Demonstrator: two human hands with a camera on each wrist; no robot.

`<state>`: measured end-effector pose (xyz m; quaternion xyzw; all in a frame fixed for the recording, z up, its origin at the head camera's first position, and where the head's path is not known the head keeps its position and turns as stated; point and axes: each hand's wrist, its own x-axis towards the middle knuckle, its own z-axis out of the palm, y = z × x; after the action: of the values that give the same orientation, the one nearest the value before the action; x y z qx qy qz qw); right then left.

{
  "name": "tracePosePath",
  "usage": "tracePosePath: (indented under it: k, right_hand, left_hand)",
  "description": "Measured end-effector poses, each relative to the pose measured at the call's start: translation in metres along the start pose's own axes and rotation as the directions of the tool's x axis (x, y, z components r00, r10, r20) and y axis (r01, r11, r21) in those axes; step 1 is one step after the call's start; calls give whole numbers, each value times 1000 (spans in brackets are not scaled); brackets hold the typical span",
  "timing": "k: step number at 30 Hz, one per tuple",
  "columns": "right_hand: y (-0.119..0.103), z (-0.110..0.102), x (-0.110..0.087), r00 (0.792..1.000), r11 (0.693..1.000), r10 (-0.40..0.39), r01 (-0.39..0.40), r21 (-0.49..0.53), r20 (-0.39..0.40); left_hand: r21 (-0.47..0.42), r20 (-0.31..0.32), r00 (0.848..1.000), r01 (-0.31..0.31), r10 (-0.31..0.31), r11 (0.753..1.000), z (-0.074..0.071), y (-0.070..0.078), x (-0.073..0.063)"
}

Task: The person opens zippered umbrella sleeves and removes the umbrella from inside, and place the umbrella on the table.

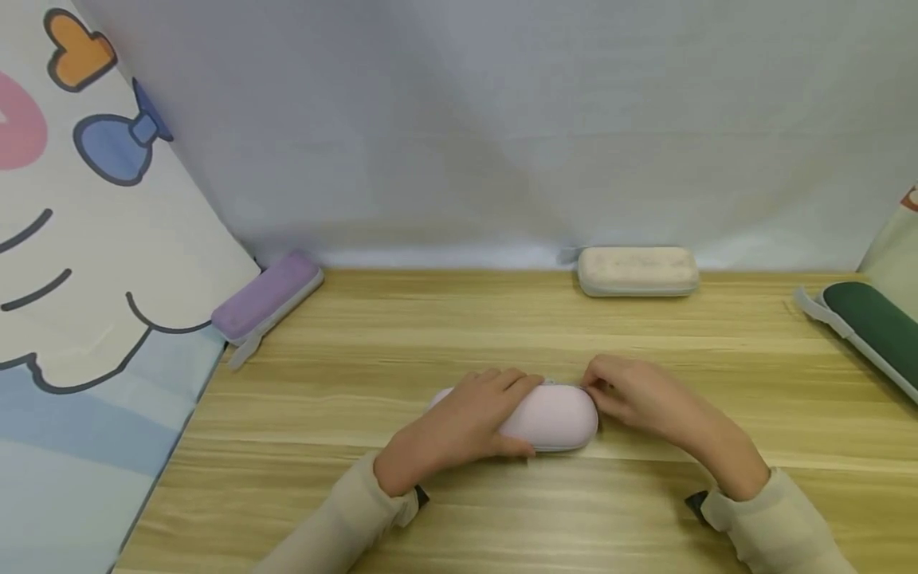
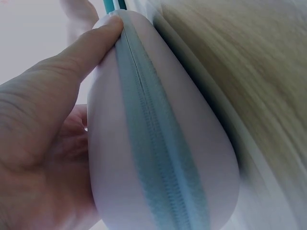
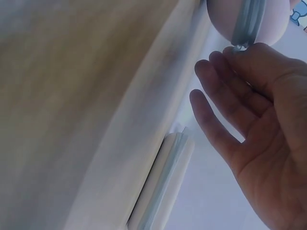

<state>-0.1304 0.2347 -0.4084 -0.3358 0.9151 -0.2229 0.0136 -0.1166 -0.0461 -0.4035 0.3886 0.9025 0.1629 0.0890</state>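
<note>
A pale pink zippered case [image 1: 555, 416] lies on the wooden table in front of the person. The left hand [image 1: 466, 418] grips it from above, fingers over the far side and thumb along the near side. In the left wrist view the thumb presses near the grey-blue zipper [image 2: 153, 143], whose two tapes run side by side along the case. At the case's right end the right hand [image 1: 641, 399] pinches the small zipper pull [image 3: 238, 48] between thumb and forefinger. Its other fingers are spread apart. The left palm hides the case's left part in the head view.
A purple case [image 1: 267, 296] with a strap lies at the back left. Near the rear edge is a cream case [image 1: 638, 271], and a dark green case [image 1: 875, 327] lies at the right. A pale curtain [image 1: 459, 135] hangs behind the table [image 1: 402, 319].
</note>
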Motion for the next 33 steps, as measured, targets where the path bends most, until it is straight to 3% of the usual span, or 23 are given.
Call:
tracePosePath:
  k: [9,18,33]
  right_hand:
    - [-2,2,-7,999,1000,6,-7,-18,-31]
    - [-2,4,-8,998,999,3,-5,-39,-58]
    - [-5,3,-7,991,992,-85,74,-104,-103]
  left_hand:
    - [22,7,1000,14,-15,1000,4,0,-1]
    - [45,-3,995,101,-101,994,7,-1,-1]
    - [115,-67,985,167,-160,979,7,0,0]
